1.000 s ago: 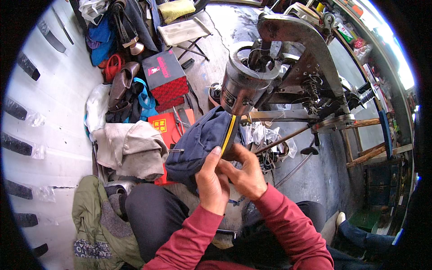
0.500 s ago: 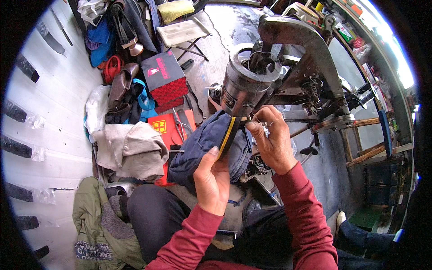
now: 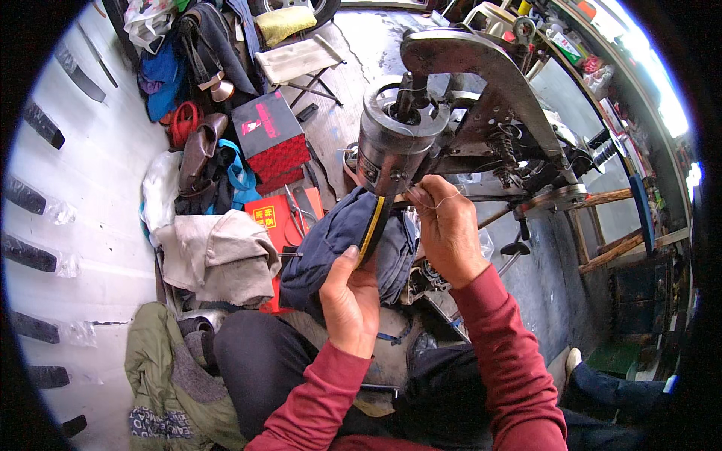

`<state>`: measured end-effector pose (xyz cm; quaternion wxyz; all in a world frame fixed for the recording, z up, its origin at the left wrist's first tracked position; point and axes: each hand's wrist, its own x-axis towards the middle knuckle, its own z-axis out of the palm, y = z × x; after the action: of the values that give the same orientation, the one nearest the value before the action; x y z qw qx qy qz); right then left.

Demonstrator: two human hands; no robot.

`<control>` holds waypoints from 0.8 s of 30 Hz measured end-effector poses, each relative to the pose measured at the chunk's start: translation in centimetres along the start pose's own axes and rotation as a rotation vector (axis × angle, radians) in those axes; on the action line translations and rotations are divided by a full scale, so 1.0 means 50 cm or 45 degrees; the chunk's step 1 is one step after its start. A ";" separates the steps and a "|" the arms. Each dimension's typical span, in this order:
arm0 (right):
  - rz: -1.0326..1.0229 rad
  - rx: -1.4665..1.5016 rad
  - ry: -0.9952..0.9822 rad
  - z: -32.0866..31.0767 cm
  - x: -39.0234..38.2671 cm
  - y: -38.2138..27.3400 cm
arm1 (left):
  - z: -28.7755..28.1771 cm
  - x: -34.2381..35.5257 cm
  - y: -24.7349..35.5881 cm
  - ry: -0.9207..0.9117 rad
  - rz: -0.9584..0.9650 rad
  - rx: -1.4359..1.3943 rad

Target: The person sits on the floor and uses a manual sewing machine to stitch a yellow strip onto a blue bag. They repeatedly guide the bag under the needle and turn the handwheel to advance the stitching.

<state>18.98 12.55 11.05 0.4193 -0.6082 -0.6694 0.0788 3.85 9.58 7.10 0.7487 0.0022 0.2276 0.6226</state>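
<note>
My left hand is closed on the navy fabric bag, its thumb on the edge with a yellow zipper strip. The bag's upper end meets the underside of the dark metal cylinder head of a sewing machine. Just right of that junction, my right hand is closed with thumb and forefinger pinched at a thin pale thread. The needle itself cannot be made out.
Scissors rest on red packaging. Left are beige cloth, a shoebox, mixed bags and an olive jacket. A folding stool stands behind; cluttered shelving lines the right.
My right hand has moved from beside my left hand on the bag up and right to the machine head and thread. My left hand still holds the bag.
</note>
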 end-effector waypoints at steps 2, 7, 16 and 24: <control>-0.064 0.027 0.010 -0.015 -0.013 0.007 | -0.001 0.001 -0.002 -0.002 0.007 0.016; 0.047 -0.153 0.003 -0.145 -0.110 0.089 | -0.019 0.008 -0.011 -0.014 0.095 -0.016; 0.953 -0.372 -0.115 -0.284 -0.192 0.381 | -0.034 0.009 -0.017 0.004 0.124 0.001; 0.684 -0.218 0.051 -0.294 -0.155 0.318 | -0.026 0.010 -0.015 -0.048 0.150 0.015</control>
<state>39.83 3.72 6.97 0.3436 -0.7985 -0.4799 0.1183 4.17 9.51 5.52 0.7149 0.0316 0.2167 0.6640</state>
